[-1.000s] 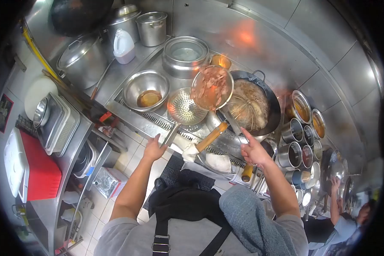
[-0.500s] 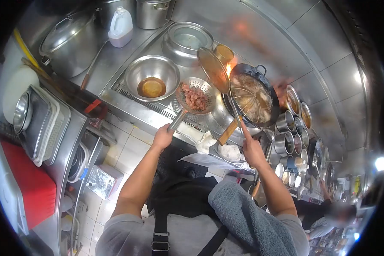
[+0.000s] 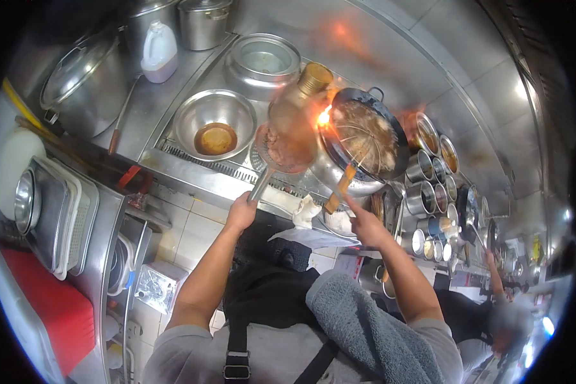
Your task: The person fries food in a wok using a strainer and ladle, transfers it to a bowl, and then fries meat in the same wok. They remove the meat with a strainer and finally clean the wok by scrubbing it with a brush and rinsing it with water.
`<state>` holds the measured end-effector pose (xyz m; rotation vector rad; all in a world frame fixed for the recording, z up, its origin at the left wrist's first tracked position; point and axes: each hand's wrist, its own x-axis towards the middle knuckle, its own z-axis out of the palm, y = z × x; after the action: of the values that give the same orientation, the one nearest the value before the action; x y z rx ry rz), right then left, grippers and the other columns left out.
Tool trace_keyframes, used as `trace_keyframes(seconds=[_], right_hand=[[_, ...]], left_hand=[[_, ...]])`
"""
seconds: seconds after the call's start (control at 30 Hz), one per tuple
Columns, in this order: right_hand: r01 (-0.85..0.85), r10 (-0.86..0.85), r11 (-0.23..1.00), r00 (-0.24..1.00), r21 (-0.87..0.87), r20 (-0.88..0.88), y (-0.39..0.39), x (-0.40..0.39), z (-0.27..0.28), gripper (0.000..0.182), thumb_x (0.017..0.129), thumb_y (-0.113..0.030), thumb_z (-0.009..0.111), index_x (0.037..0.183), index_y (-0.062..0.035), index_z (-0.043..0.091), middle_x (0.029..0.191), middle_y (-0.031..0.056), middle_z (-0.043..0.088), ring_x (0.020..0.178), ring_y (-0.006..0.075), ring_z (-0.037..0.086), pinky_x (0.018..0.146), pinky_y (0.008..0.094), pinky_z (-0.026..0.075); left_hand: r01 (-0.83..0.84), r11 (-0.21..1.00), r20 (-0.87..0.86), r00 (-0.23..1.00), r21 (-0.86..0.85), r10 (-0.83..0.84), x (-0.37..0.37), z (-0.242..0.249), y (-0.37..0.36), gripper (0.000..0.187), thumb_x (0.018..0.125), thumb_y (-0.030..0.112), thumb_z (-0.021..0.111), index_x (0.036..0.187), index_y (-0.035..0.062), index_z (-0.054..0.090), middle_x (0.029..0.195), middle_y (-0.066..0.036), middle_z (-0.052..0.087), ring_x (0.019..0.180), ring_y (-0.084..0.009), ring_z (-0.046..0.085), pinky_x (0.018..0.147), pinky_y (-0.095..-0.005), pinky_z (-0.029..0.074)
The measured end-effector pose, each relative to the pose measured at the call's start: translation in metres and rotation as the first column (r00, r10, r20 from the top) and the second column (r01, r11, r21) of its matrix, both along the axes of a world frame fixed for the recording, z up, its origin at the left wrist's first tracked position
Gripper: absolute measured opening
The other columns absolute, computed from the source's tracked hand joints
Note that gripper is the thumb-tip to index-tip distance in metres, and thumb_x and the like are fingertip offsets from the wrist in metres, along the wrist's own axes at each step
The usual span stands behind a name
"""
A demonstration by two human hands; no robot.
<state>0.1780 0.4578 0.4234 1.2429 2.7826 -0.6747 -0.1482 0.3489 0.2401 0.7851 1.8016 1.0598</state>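
Meat (image 3: 276, 146): in perforated strainer (image 3: 258, 155), left of wok (image 3: 400, 144).
Left hand (image 3: 240, 212): closed round strainer's handle; best held level.
Right hand (image 3: 367, 227): curled round another handle, utensil blurred.
Flame (image 3: 324, 116): at wok's rim; best given wide berth.

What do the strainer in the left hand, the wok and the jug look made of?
Strainer: bare metal, probably stainless steel, smooth; its handle shines silvery.
Wok: dark metal, perhaps iron or carbon steel; its wall looks blackened.
Jug: likely translucent plastic; a darker level shows through its pale wall.
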Motion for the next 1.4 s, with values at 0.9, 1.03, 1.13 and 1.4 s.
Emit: trace_keyframes(seconds=[0.9,1.03,1.13,1.4], right_hand=[[0.143,-0.691,0.554,0.629,-0.820,-0.356,0.071,0.215,0.072,0.052,0.100,-0.006,0.040,0.149,-0.0203,0.027,0.064,-0.0008,0.041,0.046,0.0089,0.034,0.042,0.0256,0.033],[0.210,-0.580,0.586,0.783,-0.782,-0.224,0.095,0.203,0.055,0.058,0.100,-0.005,0.039,0.152,-0.0260,0.027,0.070,0.0027,0.051,0.052,0.0116,0.042,0.048,0.0275,0.041],[0.118,-0.162,0.926,0.982,-0.359,-0.095,0.099,0.162,0.066,0.068,0.095,-0.005,0.045,0.154,-0.0251,0.019,0.099,0.0240,0.065,0.076,0.0317,0.062,0.080,0.0406,0.049],[-0.041,0.032,0.978,0.998,-0.205,-0.045,0.096,0.121,0.060,0.070,0.093,-0.006,0.049,0.153,-0.0282,0.019,0.104,0.0315,0.062,0.095,0.0481,0.060,0.084,0.0538,0.045]], left_hand=[[0.326,0.936,-0.377,0.890,0.132,-0.257,0.173,0.077,0.111,0.063,0.088,0.027,0.063,0.140,-0.0009,0.041,0.132,-0.029,0.051,0.125,-0.0414,0.047,0.108,-0.0439,0.037],[0.215,0.966,-0.449,0.884,0.142,-0.131,0.158,0.083,0.099,0.059,0.087,0.027,0.066,0.136,-0.0004,0.046,0.128,-0.029,0.053,0.122,-0.0427,0.049,0.104,-0.0443,0.040],[0.033,0.995,-0.695,0.718,0.098,0.045,0.107,0.082,0.079,0.053,0.085,0.025,0.067,0.129,-0.0003,0.053,0.125,-0.028,0.055,0.119,-0.0419,0.052,0.101,-0.0454,0.042],[0.130,0.966,-0.099,0.983,-0.225,-0.156,0.033,-0.034,0.042,0.040,0.081,0.013,0.067,0.116,-0.0011,0.053,0.075,-0.011,0.060,0.060,-0.0237,0.059,0.054,-0.0365,0.050]])
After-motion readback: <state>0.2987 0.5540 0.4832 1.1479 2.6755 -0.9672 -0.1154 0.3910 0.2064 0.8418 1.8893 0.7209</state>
